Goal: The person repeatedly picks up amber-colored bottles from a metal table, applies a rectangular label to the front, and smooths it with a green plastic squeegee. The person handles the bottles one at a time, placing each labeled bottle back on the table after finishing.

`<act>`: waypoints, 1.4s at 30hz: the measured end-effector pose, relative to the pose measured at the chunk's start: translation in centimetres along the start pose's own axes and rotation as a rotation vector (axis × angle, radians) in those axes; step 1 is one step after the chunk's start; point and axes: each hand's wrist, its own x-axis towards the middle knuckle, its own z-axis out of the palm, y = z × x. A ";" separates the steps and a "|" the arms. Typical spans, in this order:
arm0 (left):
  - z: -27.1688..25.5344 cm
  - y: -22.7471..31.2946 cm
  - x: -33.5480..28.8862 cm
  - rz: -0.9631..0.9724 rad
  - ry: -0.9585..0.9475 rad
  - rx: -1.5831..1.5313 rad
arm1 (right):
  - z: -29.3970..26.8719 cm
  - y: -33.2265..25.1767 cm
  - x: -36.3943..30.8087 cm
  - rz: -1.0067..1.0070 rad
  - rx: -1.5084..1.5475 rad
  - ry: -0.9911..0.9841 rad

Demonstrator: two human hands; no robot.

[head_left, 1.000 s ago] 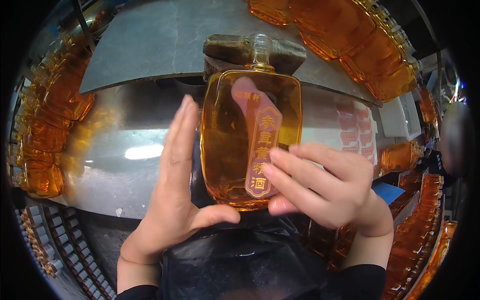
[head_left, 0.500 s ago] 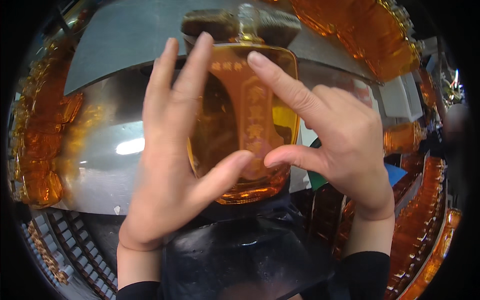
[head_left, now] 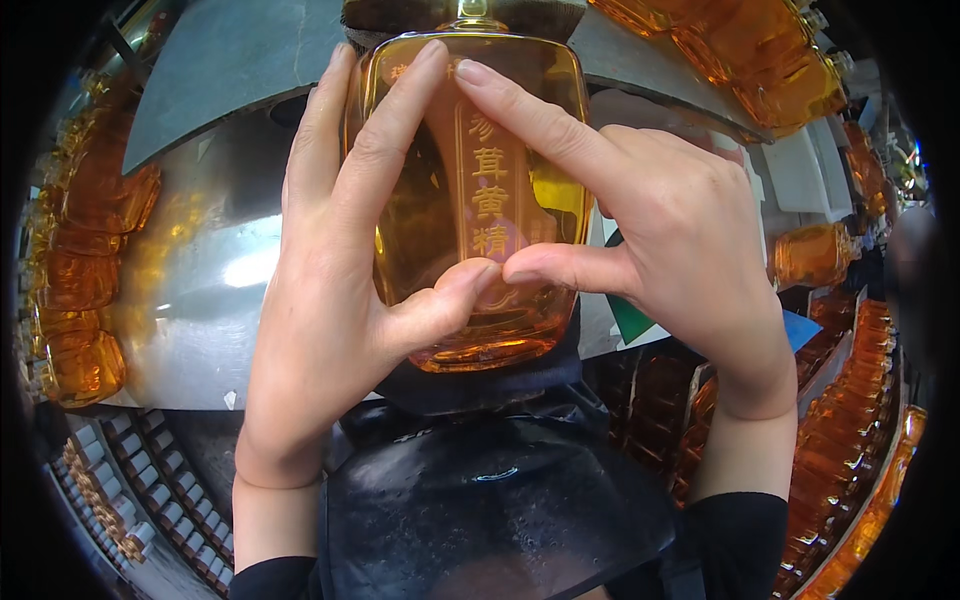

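A large flat amber glass bottle (head_left: 562, 190) lies in front of me, its neck pointing away and its base toward me. Gold lettering runs down its front panel. My left hand (head_left: 325, 265) is over the bottle's left side, fingers stretched out and thumb across the lower panel. From the right, my right hand (head_left: 690, 240) lays its straight index finger over the upper panel; its thumb reaches the lower part, and its other fingers curl. The thumb tips almost meet, as do the index tips, framing the lettering. Neither hand wraps round the bottle; whether the fingertips press on it I cannot tell.
A dark, rough-surfaced block (head_left: 545, 22) sits by the bottle neck on a grey metal surface (head_left: 230, 90). Amber bottles (head_left: 85, 365) line the left edge; more bottles (head_left: 740, 60) lie at the far right. Racks of pale cylinders (head_left: 150, 475) stand lower left, crates of bottles (head_left: 845, 450) lower right.
The bottle appears higher in the picture, and the lettering is sharper. My thumbs and index fingertips have come closer together over the front panel. My left hand is no longer blurred.
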 end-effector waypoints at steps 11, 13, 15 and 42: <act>-1.3 0.9 -0.2 -0.089 -0.032 -0.076 | -0.8 -0.5 -0.7 -0.033 -0.007 0.014; -1.2 1.8 -0.2 -0.155 -0.043 -0.120 | -0.5 -0.5 -0.6 -0.046 -0.004 0.023; -1.0 1.7 -0.1 -0.163 -0.045 -0.159 | -0.4 -0.5 -0.5 -0.049 0.001 0.023; -0.7 0.6 -0.8 -0.268 0.025 -0.628 | -0.1 2.2 -0.4 0.013 0.689 0.086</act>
